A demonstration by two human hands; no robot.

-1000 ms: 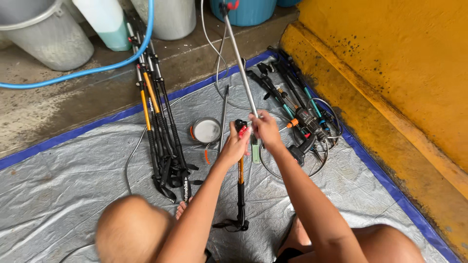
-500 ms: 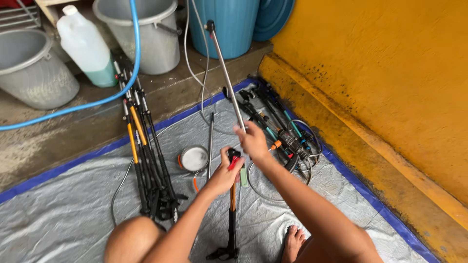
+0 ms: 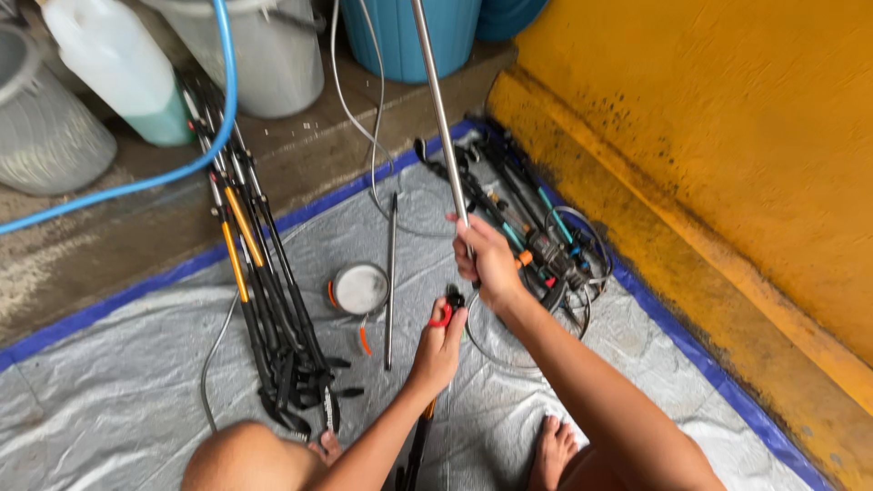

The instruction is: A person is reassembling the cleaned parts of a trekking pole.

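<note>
Yellow wall [image 3: 727,136]: fills the right side, stained dark along its lower step.
Tarp [image 3: 127,400]: grey sheet with a blue edge, spread on the concrete floor [image 3: 118,245]; it carries all the loose parts and the person sits on it.
Buckets: a grey bucket [image 3: 264,55] and a blue barrel [image 3: 427,36] stand at the top, off the tarp; a white jug [image 3: 118,73] with green liquid stands to their left.
Blue hose [image 3: 182,168]: runs across the floor from the left up past the grey bucket.
Left bundle [image 3: 273,300]: black and orange folded rods, lying side by side on the tarp, left of the hands.
Right bundle [image 3: 527,227]: black rods with teal and orange fittings and grey cable loops, just beyond the right hand.
Metal rod [image 3: 436,100]: long silver tube, tilted up and away, running out of the top edge; its lower end sits inside the right hand.
Black pole [image 3: 418,445]: below the left hand, partly hidden by the forearm.
Loose rod [image 3: 390,273]: thin dark bar lying flat on the tarp, apart from both hands.
Round tin [image 3: 360,288]: open, pale inside, just left of the loose rod.
Right hand [image 3: 486,264]: grip closed fully round the metal rod, fingers wrapped.
Left hand [image 3: 438,345]: grip closed on the top of the black pole, by a red lever [image 3: 443,315].
</note>
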